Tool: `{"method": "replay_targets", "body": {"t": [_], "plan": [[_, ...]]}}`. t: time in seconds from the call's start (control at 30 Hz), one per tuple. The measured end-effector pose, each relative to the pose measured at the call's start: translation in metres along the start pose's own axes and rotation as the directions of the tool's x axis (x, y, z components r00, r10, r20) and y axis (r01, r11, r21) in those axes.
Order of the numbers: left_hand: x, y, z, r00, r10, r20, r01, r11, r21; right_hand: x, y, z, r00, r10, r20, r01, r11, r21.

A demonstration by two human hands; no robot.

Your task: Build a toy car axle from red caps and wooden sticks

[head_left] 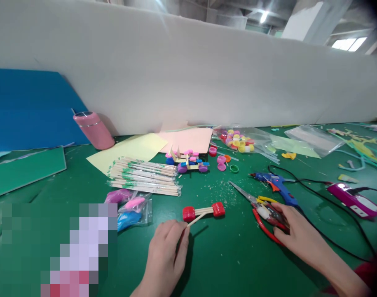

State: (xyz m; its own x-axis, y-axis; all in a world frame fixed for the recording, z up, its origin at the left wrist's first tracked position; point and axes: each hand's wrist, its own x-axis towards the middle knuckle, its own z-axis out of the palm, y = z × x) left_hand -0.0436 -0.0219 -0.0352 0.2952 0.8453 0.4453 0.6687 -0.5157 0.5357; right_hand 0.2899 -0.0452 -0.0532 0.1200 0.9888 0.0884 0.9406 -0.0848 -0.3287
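Note:
A thin wooden stick [197,219] is pinched in my left hand [168,251], its far end meeting a small assembly of pale sticks [203,210] with red pieces [218,209] at both ends. To the right, my right hand [295,231] has its fingers over a cluster of tools: pliers with red handles [262,227], a yellow-handled tool [266,199] and a pointed metal tool [242,192]. What its fingers close on is partly hidden. A blue glue gun [276,184] lies just beyond that hand.
Wrapped stick bundles [145,176], bagged coloured clay [129,214] and a small wheeled model [188,163] lie beyond my left hand. Coloured caps [221,163], a pink bottle [95,130] and a magenta device [353,200] with black cables stand farther out.

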Motion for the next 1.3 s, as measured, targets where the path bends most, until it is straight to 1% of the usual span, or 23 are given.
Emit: {"method": "replay_targets", "body": {"t": [0.07,0.2,0.27,0.37,0.43,0.47,0.57,0.63,0.73,0.8,0.9,1.07,1.17,1.3], "plan": [[0.0,0.0,0.0,1.0,-0.015,0.002,0.016,1.0,-0.025,0.006,-0.002,-0.002,0.999,0.037,0.018,-0.036,0.999,-0.038],[0.0,0.0,-0.001,0.996,-0.085,0.003,0.085,0.992,-0.092,0.01,-0.003,-0.006,0.998,0.056,-0.032,-0.057,0.997,-0.043],[0.001,0.001,-0.002,0.99,-0.139,0.002,0.139,0.982,-0.126,0.008,-0.004,-0.009,0.997,0.064,-0.043,-0.064,0.998,0.018],[0.003,0.003,-0.005,0.971,-0.241,0.004,0.237,0.953,-0.188,0.001,-0.011,-0.016,0.997,0.077,-0.015,-0.072,0.976,0.205],[0.006,0.005,-0.007,0.953,-0.304,-0.007,0.294,0.926,-0.236,-0.004,-0.019,-0.019,0.997,0.065,0.029,-0.072,0.923,0.377],[0.008,0.007,-0.009,0.943,-0.331,-0.016,0.316,0.912,-0.261,-0.006,-0.025,-0.02,0.997,0.054,0.055,-0.073,0.879,0.47],[0.014,0.012,-0.015,0.916,-0.401,-0.024,0.371,0.867,-0.334,-0.013,-0.045,-0.018,0.993,0.016,0.113,-0.091,0.707,0.701],[0.019,0.017,-0.019,0.9,-0.436,-0.012,0.4,0.835,-0.377,-0.017,-0.057,-0.013,0.993,-0.001,0.12,-0.093,0.623,0.777],[0.027,0.025,-0.023,0.881,-0.473,-0.008,0.423,0.797,-0.43,-0.022,-0.072,-0.006,0.989,-0.044,0.142,-0.092,0.573,0.814],[0.033,0.028,-0.024,0.87,-0.492,-0.015,0.432,0.778,-0.457,-0.024,-0.077,-0.002,0.982,-0.082,0.169,-0.092,0.576,0.813],[0.04,0.03,-0.021,0.864,-0.503,-0.021,0.43,0.758,-0.491,-0.026,-0.081,0.0,0.971,-0.136,0.196,-0.075,0.607,0.791],[0.045,0.025,-0.014,0.86,-0.508,-0.043,0.417,0.75,-0.514,-0.028,-0.09,-0.005,0.967,-0.182,0.176,0.021,0.749,0.662],[0.041,0.019,-0.009,0.86,-0.505,-0.066,0.412,0.766,-0.494,-0.029,-0.098,-0.007,0.963,-0.199,0.179,0.053,0.795,0.604],[0.033,0.011,-0.004,0.885,-0.459,-0.079,0.389,0.821,-0.417,-0.031,-0.109,-0.008,0.966,-0.156,0.206,0.013,0.825,0.565]]}}
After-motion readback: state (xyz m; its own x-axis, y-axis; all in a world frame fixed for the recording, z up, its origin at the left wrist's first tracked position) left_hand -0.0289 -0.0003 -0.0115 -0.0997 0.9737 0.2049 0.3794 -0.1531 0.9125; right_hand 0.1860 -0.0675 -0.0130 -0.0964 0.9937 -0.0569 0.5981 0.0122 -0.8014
